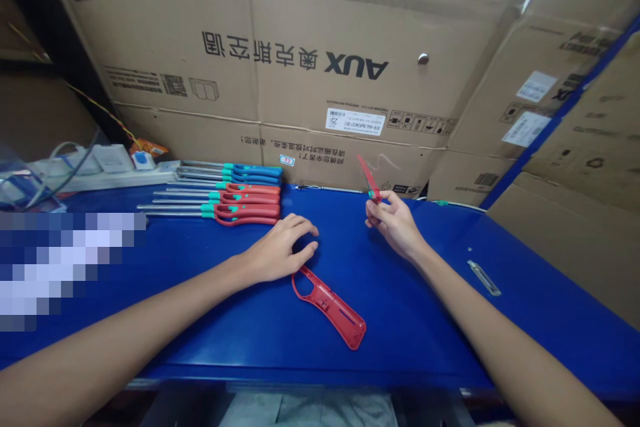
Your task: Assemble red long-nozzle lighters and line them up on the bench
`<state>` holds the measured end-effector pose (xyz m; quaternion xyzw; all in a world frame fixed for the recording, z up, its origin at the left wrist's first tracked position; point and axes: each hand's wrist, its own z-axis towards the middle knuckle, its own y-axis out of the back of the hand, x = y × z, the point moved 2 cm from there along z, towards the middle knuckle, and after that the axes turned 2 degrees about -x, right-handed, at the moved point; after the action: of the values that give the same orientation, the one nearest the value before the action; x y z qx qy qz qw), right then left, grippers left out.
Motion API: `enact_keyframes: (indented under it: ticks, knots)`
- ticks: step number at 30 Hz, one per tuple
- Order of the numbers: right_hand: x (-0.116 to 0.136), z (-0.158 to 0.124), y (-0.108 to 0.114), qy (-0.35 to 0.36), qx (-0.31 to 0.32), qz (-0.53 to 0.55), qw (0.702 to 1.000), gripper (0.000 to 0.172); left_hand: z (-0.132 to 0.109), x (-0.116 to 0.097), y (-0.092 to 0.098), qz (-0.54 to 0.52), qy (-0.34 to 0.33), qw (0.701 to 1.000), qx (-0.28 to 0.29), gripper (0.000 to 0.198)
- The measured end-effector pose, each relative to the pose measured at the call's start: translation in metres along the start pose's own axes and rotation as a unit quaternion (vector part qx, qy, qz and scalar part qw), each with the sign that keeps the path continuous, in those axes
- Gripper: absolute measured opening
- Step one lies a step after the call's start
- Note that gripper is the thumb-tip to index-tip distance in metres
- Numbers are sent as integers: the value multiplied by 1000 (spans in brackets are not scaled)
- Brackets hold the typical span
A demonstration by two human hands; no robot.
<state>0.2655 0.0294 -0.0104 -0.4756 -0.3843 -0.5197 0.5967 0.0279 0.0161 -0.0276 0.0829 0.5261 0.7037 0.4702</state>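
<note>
The left hand (pixel 283 248) lies half-curled and empty on the blue table (pixel 415 320), just beside a flat, hollow red plastic lighter shell (pixel 327 307). The right hand (pixel 395 223) pinches a slim red piece (pixel 370 177), probably plastic, though it is small to tell. Steel-stemmed lighters (pixel 240 193) lie in a row beyond.

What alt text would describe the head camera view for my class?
A right hand pinches a small red plastic part over a blue workbench; the left hand rests beside a red lighter shell, near a row of utility lighters.
</note>
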Motion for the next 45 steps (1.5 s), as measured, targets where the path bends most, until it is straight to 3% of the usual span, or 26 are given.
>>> enact_keyframes:
  ticks: [9, 15, 28, 33, 39, 41, 45]
  knots:
    - [-1, 2, 2, 11, 6, -29, 999, 43, 1, 0, -1, -3, 1, 1000, 6, 21]
    - [0, 3, 3, -19, -9, -16, 1000, 42, 0, 2, -3, -7, -10, 1000, 1, 19]
    - [-6, 5, 7, 21, -17, -97, 995, 45, 0, 1, -2, -2, -5, 1000, 9, 21]
    - [-5, 4, 4, -12, -14, -43, 999, 41, 0, 1, -3, 1, -4, 1000, 10, 21]
    - [-6, 4, 4, 8, -24, -44, 999, 47, 0, -2, 0, -3, 5, 1000, 16, 22]
    - [-7, 4, 5, 7, -20, -52, 998, 47, -1, -4, 2, -16, -3, 1000, 27, 24]
    - [-6, 5, 6, 15, -20, -68, 997, 44, -4, -10, 3, -33, -54, 993, 104, 24]
